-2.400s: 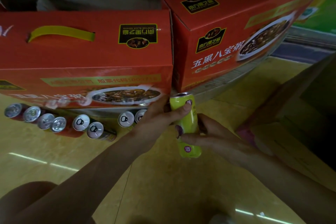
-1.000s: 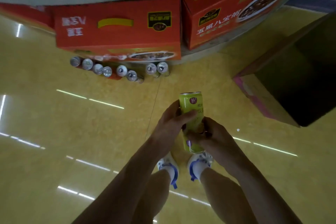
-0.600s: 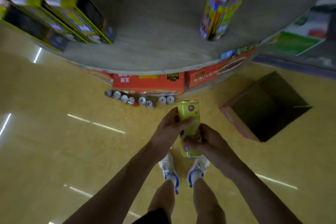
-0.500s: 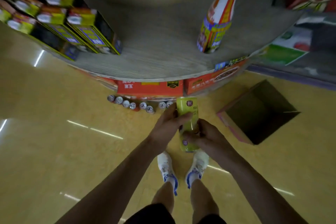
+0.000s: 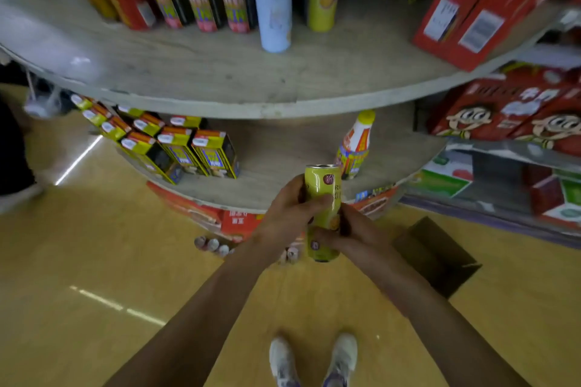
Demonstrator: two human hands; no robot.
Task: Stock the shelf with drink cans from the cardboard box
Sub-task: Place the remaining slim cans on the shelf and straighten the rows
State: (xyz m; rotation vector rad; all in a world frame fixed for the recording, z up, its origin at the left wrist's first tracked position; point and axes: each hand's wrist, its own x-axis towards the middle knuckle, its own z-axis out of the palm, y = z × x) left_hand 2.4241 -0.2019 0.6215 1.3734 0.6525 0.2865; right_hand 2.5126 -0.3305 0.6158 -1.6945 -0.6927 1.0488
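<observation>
Head view is dominated by a round tiered shelf (image 5: 220, 82). Its upper deck is loaded with tall tubes and red cartons. Its lower deck (image 5: 283, 151) bears yellow drink cartons (image 5: 201, 151) at the left and one bottle (image 5: 356, 141) at the right, with bare board between them. On the floor to the right the open cardboard box (image 5: 440, 258) is seen, and a row of cans (image 5: 213, 243) is seen at the shelf foot. A slim yellow-green can (image 5: 322, 181) is held upright in front of the lower deck. Its upper half is wrapped by the curled fingers of the left hand (image 5: 283, 223), and its lower half is pinched by the right hand (image 5: 358, 237). The can is judged rigid, probably full and moderately heavy, smooth-walled and liable to dent. It is best taken around the mid-body and set down base-first.
</observation>
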